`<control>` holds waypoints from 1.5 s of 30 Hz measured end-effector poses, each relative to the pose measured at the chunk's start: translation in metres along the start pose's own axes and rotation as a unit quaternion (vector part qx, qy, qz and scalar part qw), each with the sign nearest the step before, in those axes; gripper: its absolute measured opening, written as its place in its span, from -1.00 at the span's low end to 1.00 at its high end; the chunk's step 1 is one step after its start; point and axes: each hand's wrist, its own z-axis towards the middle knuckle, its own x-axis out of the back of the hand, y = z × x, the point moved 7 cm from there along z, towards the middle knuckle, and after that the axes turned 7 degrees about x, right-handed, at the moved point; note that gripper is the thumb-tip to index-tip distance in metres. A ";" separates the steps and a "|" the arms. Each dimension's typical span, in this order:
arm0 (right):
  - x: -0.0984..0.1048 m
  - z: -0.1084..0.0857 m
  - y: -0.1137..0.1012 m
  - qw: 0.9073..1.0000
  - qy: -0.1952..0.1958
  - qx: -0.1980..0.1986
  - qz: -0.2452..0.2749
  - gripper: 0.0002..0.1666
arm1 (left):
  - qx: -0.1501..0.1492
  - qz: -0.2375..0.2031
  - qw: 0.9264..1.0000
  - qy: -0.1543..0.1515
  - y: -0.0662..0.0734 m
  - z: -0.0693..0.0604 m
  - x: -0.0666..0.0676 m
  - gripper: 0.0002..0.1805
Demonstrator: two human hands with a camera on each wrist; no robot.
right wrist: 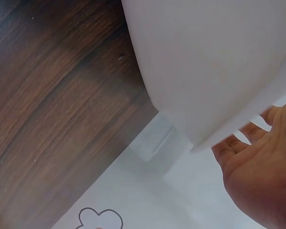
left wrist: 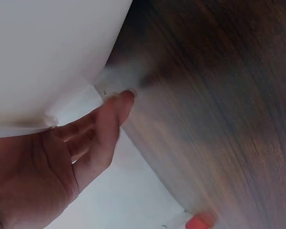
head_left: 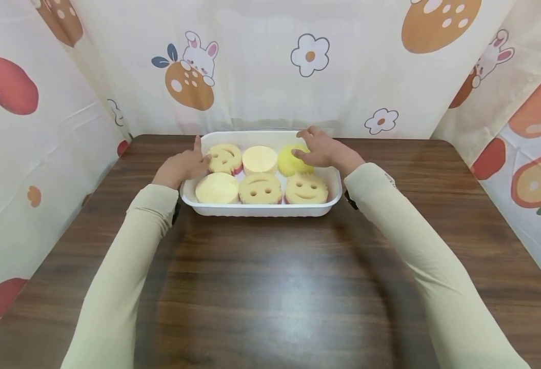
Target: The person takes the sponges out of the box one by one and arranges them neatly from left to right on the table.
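Note:
A white rectangular tray [head_left: 260, 209] holds several round sponges in two rows. Smiley-face cutouts mark some, including a front middle sponge [head_left: 260, 187], a front right sponge [head_left: 306, 188] and a back left sponge [head_left: 224, 157]. Plain pale yellow ones include a front left sponge [head_left: 217, 188] and a back middle sponge [head_left: 259, 160]. My left hand [head_left: 184, 165] is at the tray's left rim, index finger straight, thumb inside the edge. Across the back right corner rests my right hand [head_left: 327, 149], fingers spread, thumb over a bright yellow sponge [head_left: 291, 163]. In the right wrist view, the rim hides its fingertips.
Beneath the tray is a dark wooden table [head_left: 261, 287]. A patterned white curtain [head_left: 261, 61] with fruit, rabbits and flowers stands behind it and along both sides. The tray sits close to the table's back edge.

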 end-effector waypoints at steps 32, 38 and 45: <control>-0.017 0.013 0.003 0.998 0.021 0.027 -0.056 -0.18 | 0.027 -0.024 0.997 0.068 0.005 -0.007 0.000 -0.06; -0.020 0.016 0.004 0.996 0.024 0.031 -0.075 -0.17 | 0.021 -0.024 0.997 0.075 0.007 -0.007 0.001 -0.06; -0.028 0.018 0.007 0.996 0.026 0.023 -0.085 -0.13 | 0.026 -0.023 0.997 0.075 0.004 -0.002 -0.003 -0.06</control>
